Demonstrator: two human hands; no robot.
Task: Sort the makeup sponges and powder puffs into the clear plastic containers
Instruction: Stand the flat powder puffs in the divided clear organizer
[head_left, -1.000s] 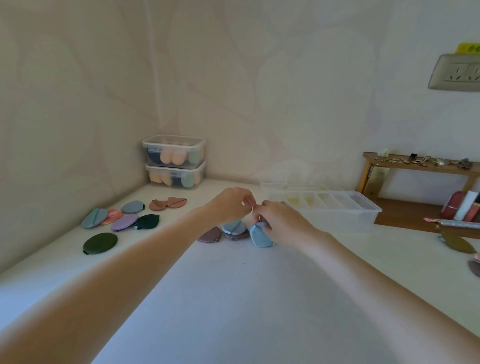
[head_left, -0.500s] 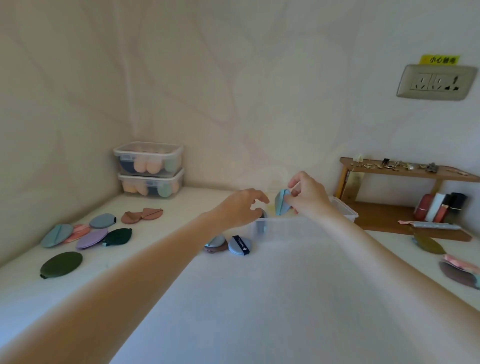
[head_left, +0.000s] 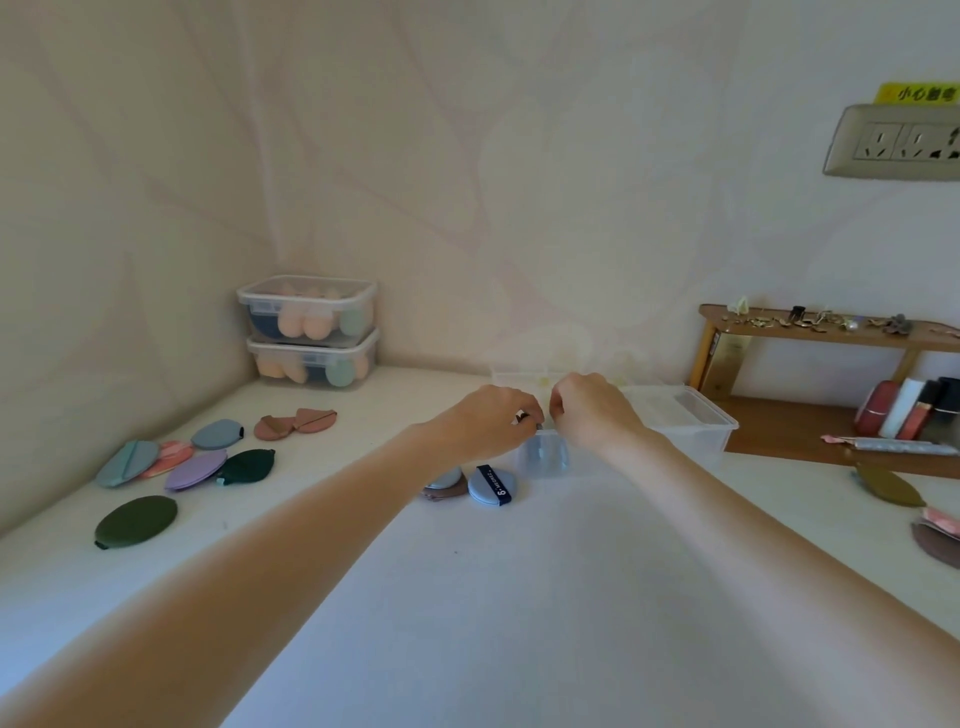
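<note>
A long clear divided container (head_left: 696, 431) lies at the back of the white table. A light blue powder puff (head_left: 543, 454) stands on edge in its left end compartment, seen through the wall. My left hand (head_left: 488, 421) and my right hand (head_left: 592, 410) meet over the rim there, fingertips pinched at the puff's top edge. Just left of the container lie a round blue puff with a dark ribbon (head_left: 491, 486) and a grey-blue puff on a brown one (head_left: 444, 483). Several more puffs lie at the left, among them a dark green one (head_left: 136, 521) and a purple one (head_left: 196, 470).
Two stacked lidded containers (head_left: 309, 312) with egg-shaped sponges stand in the back left corner. A wooden shelf (head_left: 826, 332) with small trinkets and cosmetics is at the right. An olive puff (head_left: 888, 486) and pink and brown puffs (head_left: 940, 535) lie near the right edge.
My right hand has lowered the light blue puff from above the container into its left end compartment. My left hand has come up to the rim beside it.
</note>
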